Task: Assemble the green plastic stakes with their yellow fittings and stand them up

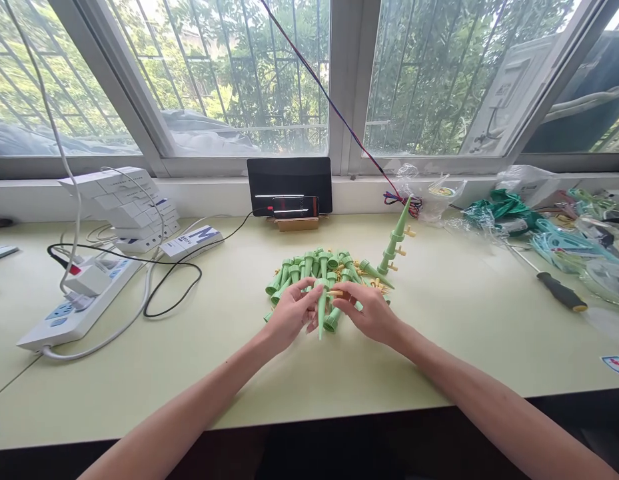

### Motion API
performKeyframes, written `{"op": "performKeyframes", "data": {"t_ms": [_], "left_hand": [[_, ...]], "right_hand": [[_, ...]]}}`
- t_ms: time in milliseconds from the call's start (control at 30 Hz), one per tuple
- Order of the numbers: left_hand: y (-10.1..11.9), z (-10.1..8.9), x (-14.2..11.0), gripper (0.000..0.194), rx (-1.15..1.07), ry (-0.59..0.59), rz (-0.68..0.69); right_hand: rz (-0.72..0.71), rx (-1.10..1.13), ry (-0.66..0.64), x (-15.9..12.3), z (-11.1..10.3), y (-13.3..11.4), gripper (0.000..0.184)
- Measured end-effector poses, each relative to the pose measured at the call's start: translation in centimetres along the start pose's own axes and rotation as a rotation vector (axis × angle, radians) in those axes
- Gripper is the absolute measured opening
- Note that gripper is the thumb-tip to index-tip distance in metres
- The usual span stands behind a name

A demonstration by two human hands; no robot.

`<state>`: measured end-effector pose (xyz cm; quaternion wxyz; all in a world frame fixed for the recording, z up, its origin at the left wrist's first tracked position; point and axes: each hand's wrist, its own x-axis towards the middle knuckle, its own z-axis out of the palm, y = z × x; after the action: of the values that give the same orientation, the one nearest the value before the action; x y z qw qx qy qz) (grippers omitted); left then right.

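My left hand (295, 308) is closed around a green plastic watering spike (321, 313), its tip pointing down toward me. From the right, my right hand (372, 308) pinches a small yellow valve (335, 293) against the side of that spike near its wide end. Whether the valve is seated cannot be made out. Just beyond both hands lies a pile of green spikes (309, 261), partly hidden by my fingers. Loose yellow valves (382, 285) lie at its right side. A stack of spikes with yellow valves (390, 250) stands tilted behind my right hand.
A power strip (89, 307) with cables and several white boxes (132, 207) occupy the left. A phone (296, 207) leans on a dark tablet (289, 177) by the window. On the right are a screwdriver (562, 291) and plastic-wrapped parts (564, 243).
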<state>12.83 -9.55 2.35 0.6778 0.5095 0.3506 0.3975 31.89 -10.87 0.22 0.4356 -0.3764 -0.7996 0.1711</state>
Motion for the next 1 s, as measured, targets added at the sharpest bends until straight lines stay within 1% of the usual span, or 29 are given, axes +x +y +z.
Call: {"op": "performKeyframes", "data": {"t_ms": [133, 267, 333, 400, 500, 567, 733, 900, 1000], "left_hand": [[0.3, -0.1, 0.1, 0.032, -0.114, 0.011, -0.1], [0.5, 0.0, 0.0, 0.032, -0.145, 0.012, -0.151], [0.6, 0.0, -0.1, 0.032, -0.107, -0.003, -0.144], [0.5, 0.0, -0.1, 0.032, -0.044, -0.019, -0.1], [0.1, 0.0, -0.2, 0.033, 0.039, -0.008, -0.03], [-0.1, 0.0, -0.3, 0.033, 0.098, -0.007, 0.007], [-0.3, 0.1, -0.6, 0.027, 0.266, -0.09, 0.105], [-0.6, 0.1, -0.6, 0.026, 0.335, -0.098, 0.202], [-0.7, 0.1, -0.6, 0.026, 0.326, -0.098, 0.205]], "right_hand": [[-0.079, -0.046, 0.02, 0.0, 0.0, 0.3, 0.017], [-0.168, -0.127, 0.033, -0.1, -0.2, 0.5, 0.016], [-0.214, -0.18, 0.027, -0.1, -0.2, 0.5, 0.017], [-0.249, -0.223, 0.032, -0.2, -0.2, 0.4, 0.017], [-0.263, -0.236, 0.046, -0.3, -0.1, 0.4, 0.018], [-0.257, -0.229, 0.056, -0.3, 0.0, 0.4, 0.022], [-0.216, -0.187, 0.072, -0.2, 0.0, 0.5, 0.035], [-0.051, -0.087, 0.067, -0.2, 0.1, 0.4, 0.045], [0.017, -0.048, 0.05, -0.1, 0.1, 0.3, 0.047]]}}
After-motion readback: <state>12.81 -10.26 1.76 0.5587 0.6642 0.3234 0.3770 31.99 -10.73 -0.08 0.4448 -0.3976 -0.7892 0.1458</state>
